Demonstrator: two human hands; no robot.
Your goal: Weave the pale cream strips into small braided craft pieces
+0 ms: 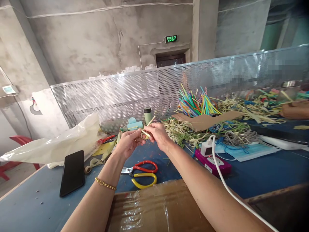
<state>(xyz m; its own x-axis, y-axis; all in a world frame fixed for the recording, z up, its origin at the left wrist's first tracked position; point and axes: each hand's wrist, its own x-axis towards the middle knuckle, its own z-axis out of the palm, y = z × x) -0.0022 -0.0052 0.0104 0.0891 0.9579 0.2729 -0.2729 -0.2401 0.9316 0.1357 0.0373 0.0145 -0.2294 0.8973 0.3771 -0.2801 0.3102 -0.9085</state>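
My left hand (130,141) and my right hand (158,132) meet above the blue table. Between them is a pale yellow strip (151,120), one end sticking up past the right fingers and a short piece showing between the hands. Fingers of both hands are pinched closed on it; part of the strip is hidden by them. Just below lie scissors (145,174) with one red and one yellow handle, their blades partly covered by my left wrist. Behind the hands stand a green bottle (147,116) with a black cap and a light blue object (134,124).
A black phone (72,173) and clear plastic sheeting (55,141) lie left. To the right are a purple power strip (213,162) with a white charger, a blue mask (248,151), loose strips (185,133) and coloured stems (195,102). Another person's hand (295,110) shows far right.
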